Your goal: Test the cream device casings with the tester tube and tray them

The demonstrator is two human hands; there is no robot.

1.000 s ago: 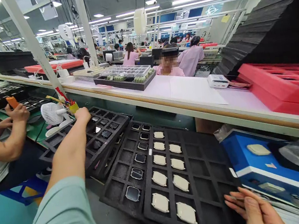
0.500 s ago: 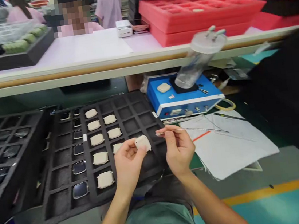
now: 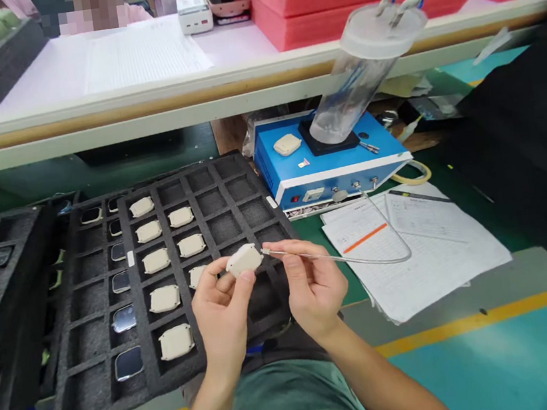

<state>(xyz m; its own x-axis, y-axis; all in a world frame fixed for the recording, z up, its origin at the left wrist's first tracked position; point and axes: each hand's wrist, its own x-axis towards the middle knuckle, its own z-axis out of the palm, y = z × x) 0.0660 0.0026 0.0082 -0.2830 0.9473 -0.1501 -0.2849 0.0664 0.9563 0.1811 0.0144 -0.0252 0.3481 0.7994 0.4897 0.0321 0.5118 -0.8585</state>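
My left hand [image 3: 221, 309] pinches a cream watch case [image 3: 244, 260] between thumb and fingers, tilted with an edge towards the right. In my right hand [image 3: 317, 286], closed fingers grip a thin clear tube [image 3: 361, 260], whose small tip points at the case's right corner. Whether tip and case touch, I cannot tell. The tube loops back to a blue control box [image 3: 331, 180]. Below my hands lies a black foam tray [image 3: 226, 228] with several cream watch cases in its left compartments, such as a case [image 3: 176, 342] at the near corner.
Dark-screened watch cases [image 3: 129, 364] sit in another foam tray [image 3: 84, 341] on the left. A clear cylinder [image 3: 353, 87] leans on the blue box beside a loose cream case [image 3: 288, 144]. Written sheets [image 3: 426, 259] lie right. A shelf edge [image 3: 141, 120] crosses behind, bearing red foam trays [image 3: 354, 13].
The watch case has turned from facing up to a more edge-on tilt, and the tube tip has come close to its right corner. The whole view has shifted.
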